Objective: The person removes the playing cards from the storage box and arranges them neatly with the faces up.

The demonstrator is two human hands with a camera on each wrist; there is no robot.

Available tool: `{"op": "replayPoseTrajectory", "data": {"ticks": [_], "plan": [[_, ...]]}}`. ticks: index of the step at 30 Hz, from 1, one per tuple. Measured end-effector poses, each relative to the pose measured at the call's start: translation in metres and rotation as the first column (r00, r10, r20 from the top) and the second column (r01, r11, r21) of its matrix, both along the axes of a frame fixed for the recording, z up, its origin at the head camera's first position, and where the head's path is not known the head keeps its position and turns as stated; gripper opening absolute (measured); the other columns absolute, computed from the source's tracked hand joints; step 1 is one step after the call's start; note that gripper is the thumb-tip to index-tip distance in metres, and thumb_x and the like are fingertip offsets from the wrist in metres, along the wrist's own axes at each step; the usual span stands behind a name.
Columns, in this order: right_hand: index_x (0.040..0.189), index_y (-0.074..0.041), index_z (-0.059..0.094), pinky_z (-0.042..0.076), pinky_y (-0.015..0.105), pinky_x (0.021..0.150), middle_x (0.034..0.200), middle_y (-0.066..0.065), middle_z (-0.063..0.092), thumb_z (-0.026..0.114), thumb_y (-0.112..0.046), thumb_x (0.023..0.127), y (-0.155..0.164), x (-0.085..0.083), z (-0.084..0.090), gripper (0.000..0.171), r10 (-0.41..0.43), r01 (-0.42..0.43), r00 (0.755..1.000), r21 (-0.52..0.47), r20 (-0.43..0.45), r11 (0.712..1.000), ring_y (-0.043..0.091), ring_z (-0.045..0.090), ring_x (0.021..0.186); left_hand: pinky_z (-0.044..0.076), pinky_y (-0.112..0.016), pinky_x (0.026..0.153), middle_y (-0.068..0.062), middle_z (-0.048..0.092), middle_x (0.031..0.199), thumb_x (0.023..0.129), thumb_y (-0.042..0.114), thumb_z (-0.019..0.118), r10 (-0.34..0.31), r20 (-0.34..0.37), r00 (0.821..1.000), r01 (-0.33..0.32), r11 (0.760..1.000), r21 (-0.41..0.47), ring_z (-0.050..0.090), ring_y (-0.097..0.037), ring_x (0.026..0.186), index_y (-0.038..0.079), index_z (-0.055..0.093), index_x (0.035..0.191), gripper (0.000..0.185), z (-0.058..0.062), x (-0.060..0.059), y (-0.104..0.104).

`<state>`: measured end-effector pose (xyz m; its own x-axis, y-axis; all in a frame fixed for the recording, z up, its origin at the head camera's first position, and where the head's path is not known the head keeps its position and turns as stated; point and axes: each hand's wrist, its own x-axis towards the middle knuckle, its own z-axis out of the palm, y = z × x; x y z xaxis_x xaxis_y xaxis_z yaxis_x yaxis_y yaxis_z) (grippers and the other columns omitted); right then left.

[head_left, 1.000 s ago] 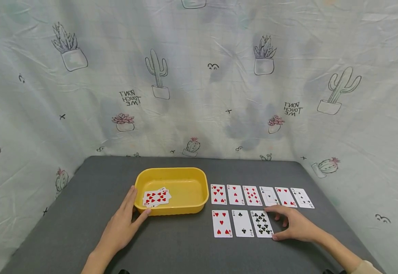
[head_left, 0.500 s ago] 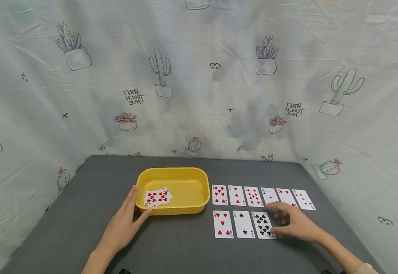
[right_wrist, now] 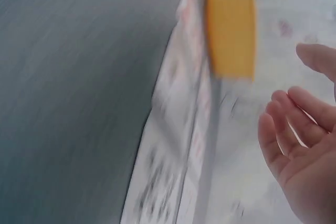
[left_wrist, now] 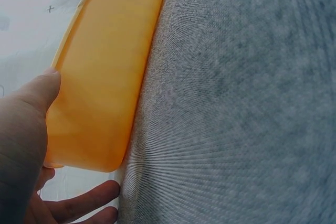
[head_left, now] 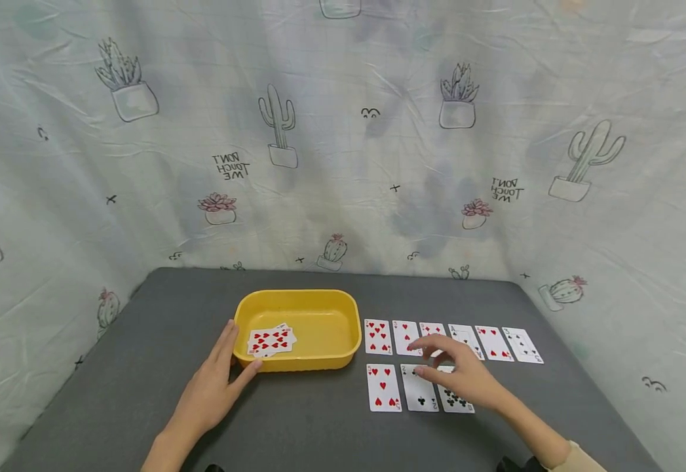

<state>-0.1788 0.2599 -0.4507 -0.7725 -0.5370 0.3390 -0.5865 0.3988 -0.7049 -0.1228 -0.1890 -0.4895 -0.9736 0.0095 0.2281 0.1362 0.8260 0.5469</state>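
Observation:
A yellow tub (head_left: 319,298) sits on the grey table (head_left: 142,367) with a few red-pip cards (head_left: 270,341) in its left end. My left hand (head_left: 215,383) rests open against the tub's near-left corner, thumb along its front wall; the left wrist view shows the tub (left_wrist: 110,72) and that hand (left_wrist: 26,129) touching it. Right of the tub lie two rows of face-up cards: six behind (head_left: 378,335) and three in front (head_left: 383,387). My right hand (head_left: 457,373) hovers open over the front row's clubs cards (head_left: 419,393), holding nothing. The right wrist view is blurred; its fingers (right_wrist: 294,145) are spread.
A cactus-print cloth (head_left: 343,131) hangs behind and beside the table. Bare grey surface lies in front of the tub and to the left. The table's right edge runs close beyond the last card (head_left: 522,344).
My right hand has lifted from the table right of the front row and moved left, now above the clubs cards. The left hand and tub have stayed put.

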Motion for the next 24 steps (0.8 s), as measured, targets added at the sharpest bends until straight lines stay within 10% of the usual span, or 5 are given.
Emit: {"op": "replayPoseTrajectory", "data": {"ticks": [15, 24], "plan": [[0.118, -0.018, 0.068, 0.053, 0.043, 0.083, 0.115, -0.004, 0.063, 0.074, -0.026, 0.091, -0.14, -0.024, 0.031, 0.029, 0.061, -0.066, 0.996, -0.081, -0.07, 0.995, 0.017, 0.058, 0.099, 0.035, -0.064, 0.099, -0.013, 0.01, 0.163, 0.094, 0.065, 0.049, -0.005, -0.005, 1.0, 0.005, 1.0, 0.008, 0.03, -0.043, 0.138, 0.007, 0.013, 0.159, 0.094, 0.002, -0.003, 0.0], [0.117, -0.015, 0.071, 0.052, 0.036, 0.086, 0.118, 0.001, 0.065, 0.076, -0.023, 0.089, -0.183, -0.058, 0.026, 0.03, 0.051, -0.021, 0.983, -0.17, 0.174, 0.985, 0.022, 0.06, 0.101, 0.035, -0.064, 0.099, -0.013, 0.01, 0.163, 0.093, 0.067, 0.047, -0.002, 0.01, 1.0, 0.002, 1.0, 0.003, 0.031, -0.043, 0.138, 0.007, 0.012, 0.159, 0.095, 0.006, -0.005, 0.002]]}}
